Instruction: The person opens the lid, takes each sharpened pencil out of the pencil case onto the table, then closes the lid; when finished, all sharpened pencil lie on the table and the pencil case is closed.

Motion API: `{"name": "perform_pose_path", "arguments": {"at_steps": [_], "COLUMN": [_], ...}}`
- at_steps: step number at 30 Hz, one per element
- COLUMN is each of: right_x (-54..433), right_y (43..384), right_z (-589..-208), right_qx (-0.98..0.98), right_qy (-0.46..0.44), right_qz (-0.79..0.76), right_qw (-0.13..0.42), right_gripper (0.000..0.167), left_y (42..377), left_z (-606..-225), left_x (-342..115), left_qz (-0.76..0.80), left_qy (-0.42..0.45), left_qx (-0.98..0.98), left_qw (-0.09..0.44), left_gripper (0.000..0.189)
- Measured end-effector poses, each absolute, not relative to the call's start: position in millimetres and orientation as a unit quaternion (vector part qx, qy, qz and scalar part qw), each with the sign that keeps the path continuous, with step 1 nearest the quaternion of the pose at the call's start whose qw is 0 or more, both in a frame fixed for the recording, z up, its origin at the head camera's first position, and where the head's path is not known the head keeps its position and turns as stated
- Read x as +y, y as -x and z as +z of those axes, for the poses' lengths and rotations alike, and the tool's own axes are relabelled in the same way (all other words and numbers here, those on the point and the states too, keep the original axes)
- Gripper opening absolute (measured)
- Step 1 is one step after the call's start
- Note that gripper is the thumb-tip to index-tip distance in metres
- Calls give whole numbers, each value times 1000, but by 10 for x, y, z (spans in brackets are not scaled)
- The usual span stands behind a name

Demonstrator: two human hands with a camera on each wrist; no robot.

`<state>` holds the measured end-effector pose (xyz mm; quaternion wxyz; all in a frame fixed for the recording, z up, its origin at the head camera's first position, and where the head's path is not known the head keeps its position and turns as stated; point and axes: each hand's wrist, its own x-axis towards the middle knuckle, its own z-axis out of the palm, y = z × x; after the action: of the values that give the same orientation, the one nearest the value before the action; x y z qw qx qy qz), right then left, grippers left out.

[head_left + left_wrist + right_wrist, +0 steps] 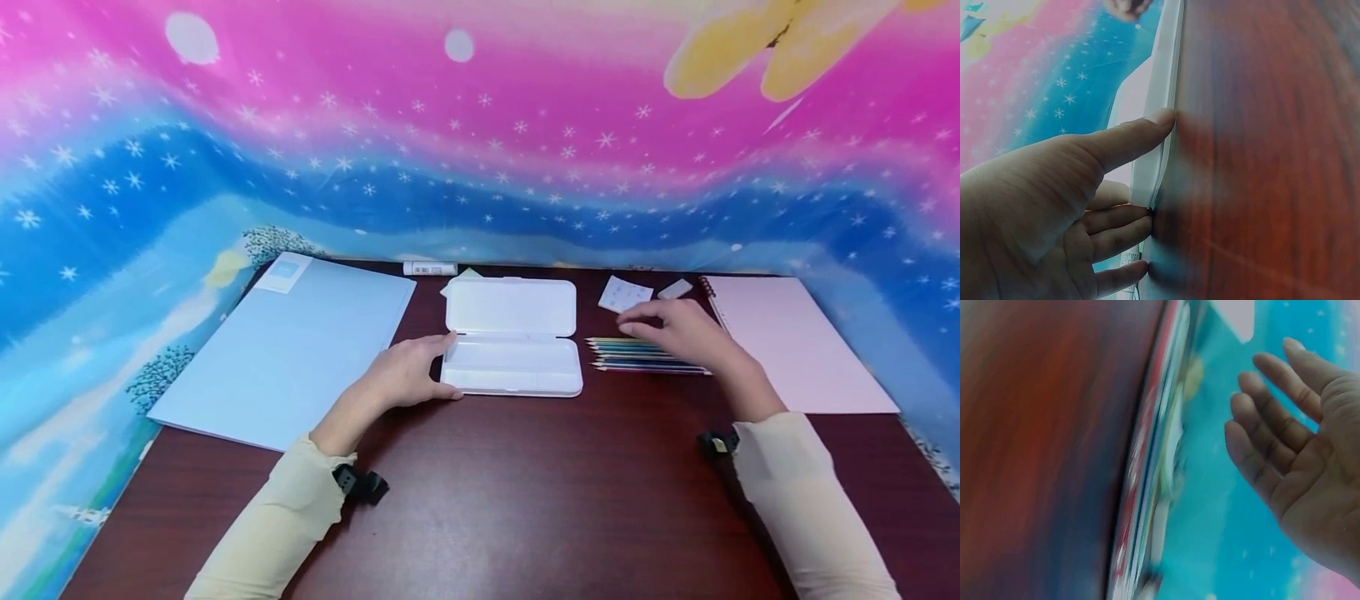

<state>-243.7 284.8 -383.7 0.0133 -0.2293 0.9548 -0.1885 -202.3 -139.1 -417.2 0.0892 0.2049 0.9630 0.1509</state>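
An open white pencil case (513,367) lies on the table with its lid folded back. My left hand (405,371) grips the case's left end, thumb at the front edge and fingers near the hinge; in the left wrist view the thumb (1138,139) presses the side wall. Over a row of coloured pencils (637,355) hovers my right hand (678,329), which holds nothing. Its fingers (1266,419) are loosely bent and apart from the pencils in the right wrist view. The case's tray shows no pencils in it.
A large light-blue folder (300,350) lies at the left, a pink spiral notebook (802,342) at the right. Along the back are a white glue stick (430,268), a patterned paper square (625,294) and a white eraser (675,289). A printed cloth (480,167) hangs behind the table.
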Motion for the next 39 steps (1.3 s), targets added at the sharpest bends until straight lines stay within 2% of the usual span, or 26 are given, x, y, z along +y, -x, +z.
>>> {"name": "perform_pose_path", "arguments": {"at_steps": [7, 10, 12, 16, 19, 22, 25, 30, 32, 39], "right_x": [2318, 2125, 2028, 1930, 1914, 1932, 1992, 2078, 2077, 2013], "right_y": [2626, 2690, 2717, 2721, 2657, 2557, 2446, 2299, 2264, 2162], "right_z": [-3828, -3829, -3841, -3882, -3890, -3849, -3811, -3877, -3903, -3926], "right_qx": [951, 946, 942, 937, 929, 920, 905, 884, 884, 888], "right_qy": [198, 194, 195, 182, 178, 210, 270, 354, 371, 390], "right_qz": [-222, -242, -255, -293, -323, -331, -325, -278, -253, -220], "right_qw": [78, 95, 93, 54, 11, 5, 47, 124, 129, 108], "right_gripper": [70, 79, 80, 73, 55, 38, 37, 43, 42, 29], "left_y": [2023, 2023, 2021, 2025, 2034, 2051, 2061, 2053, 2041, 1969], "left_z": [-4183, -4187, -4194, -4212, -4226, -4230, -4227, -4215, -4212, -4197], "left_x": [-1399, -1404, -1402, -1377, -1371, -1383, -1395, -1414, -1412, -1363], "left_qz": [163, 166, 176, 210, 230, 239, 235, 202, 190, 176], "left_qy": [-203, -199, -192, -174, -159, -154, -168, -217, -230, -212], "left_qx": [961, 962, 961, 958, 956, 955, 955, 953, 953, 958], "left_qw": [93, 88, 87, 91, 88, 79, 70, 59, 62, 76], "left_gripper": [96, 101, 111, 139, 151, 155, 148, 105, 94, 92]}}
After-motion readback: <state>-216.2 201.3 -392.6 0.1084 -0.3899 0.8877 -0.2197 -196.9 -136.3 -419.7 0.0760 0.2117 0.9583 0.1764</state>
